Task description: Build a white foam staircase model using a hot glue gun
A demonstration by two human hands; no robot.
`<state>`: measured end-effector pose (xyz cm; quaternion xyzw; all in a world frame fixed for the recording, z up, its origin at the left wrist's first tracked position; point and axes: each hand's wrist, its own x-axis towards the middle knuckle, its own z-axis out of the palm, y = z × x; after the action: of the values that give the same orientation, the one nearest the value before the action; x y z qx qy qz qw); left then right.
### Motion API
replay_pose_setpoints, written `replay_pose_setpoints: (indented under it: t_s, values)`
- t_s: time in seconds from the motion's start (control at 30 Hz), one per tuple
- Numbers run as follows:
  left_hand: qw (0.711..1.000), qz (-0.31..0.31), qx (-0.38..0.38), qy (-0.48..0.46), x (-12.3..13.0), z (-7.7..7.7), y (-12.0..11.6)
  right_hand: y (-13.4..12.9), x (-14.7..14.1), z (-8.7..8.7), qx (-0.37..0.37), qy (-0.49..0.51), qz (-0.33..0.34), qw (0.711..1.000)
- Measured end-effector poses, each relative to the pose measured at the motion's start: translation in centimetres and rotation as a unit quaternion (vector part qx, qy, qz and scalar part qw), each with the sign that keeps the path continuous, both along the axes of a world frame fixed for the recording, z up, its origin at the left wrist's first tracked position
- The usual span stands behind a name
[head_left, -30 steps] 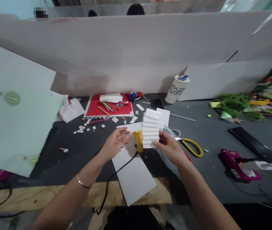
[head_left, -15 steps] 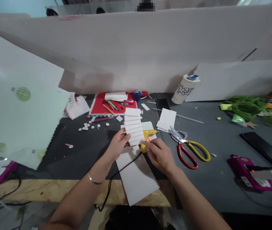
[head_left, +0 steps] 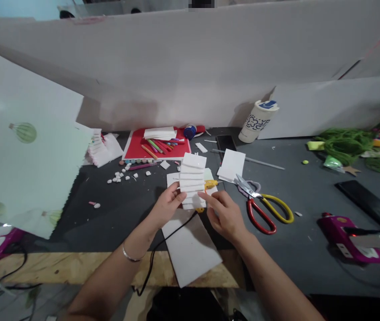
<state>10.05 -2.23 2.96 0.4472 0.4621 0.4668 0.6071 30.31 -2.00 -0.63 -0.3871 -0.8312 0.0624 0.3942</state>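
Observation:
A white piece with overlapping layered strips (head_left: 192, 176) is raised over the middle of the dark table. My left hand (head_left: 167, 204) grips its lower left edge, thumb in front and fingers behind. The index finger of my right hand (head_left: 223, 215) points at the lower right part of the piece, its other fingers curled; whether they hold anything cannot be made out. Behind the piece lies a yellow glue gun (head_left: 210, 183), mostly hidden, on a light sheet. A long white board (head_left: 191, 249) lies below my hands, with a black cable across it.
Scissors with red and yellow handles (head_left: 259, 205) lie right of my right hand, near white cards (head_left: 232, 165). A cup (head_left: 258, 122) stands behind. Markers (head_left: 163, 146) rest on a red sheet. Small white lumps (head_left: 118, 177) lie left. A purple power strip (head_left: 352, 240) is at right.
The layered piece has shifted slightly right and tilted, covering more of the glue gun. My left hand has moved a little right with it; my right index finger stays at its lower right.

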Motion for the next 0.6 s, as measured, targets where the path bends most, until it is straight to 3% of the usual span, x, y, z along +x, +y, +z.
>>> replay_pose_setpoints:
  t_s: [0.6]
  values:
    - [0.997, -0.063, 0.031, 0.018, 0.15, -0.35, -0.07, 0.11, -0.06, 0.29, -0.004, 0.010, -0.009, 1.000]
